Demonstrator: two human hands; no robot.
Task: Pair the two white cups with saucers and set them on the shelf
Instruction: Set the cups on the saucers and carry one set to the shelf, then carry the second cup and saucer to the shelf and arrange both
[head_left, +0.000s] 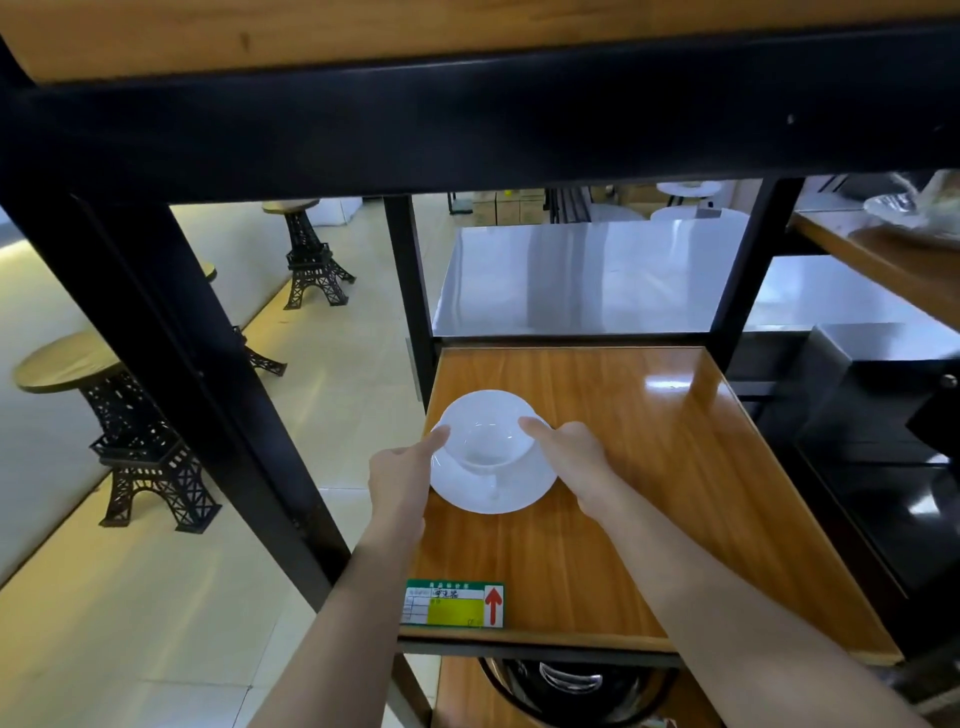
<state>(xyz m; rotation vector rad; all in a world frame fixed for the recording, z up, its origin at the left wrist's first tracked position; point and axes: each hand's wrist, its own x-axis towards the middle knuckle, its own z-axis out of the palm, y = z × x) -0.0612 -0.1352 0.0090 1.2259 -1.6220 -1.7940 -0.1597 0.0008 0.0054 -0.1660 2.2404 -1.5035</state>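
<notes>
1. A white cup (487, 441) sits on a white saucer (493, 483), which rests on the wooden shelf (649, 467) close to its left edge, about midway between front and back.
2. The left hand (402, 478) grasps the pair from the left, its fingertips (439, 434) touching the cup's rim.
3. The right hand (576, 460) grasps from the right, fingers on the cup's opposite rim and over the saucer's edge.
4. A price label (453, 603) sits at the shelf's front left corner.
</notes>
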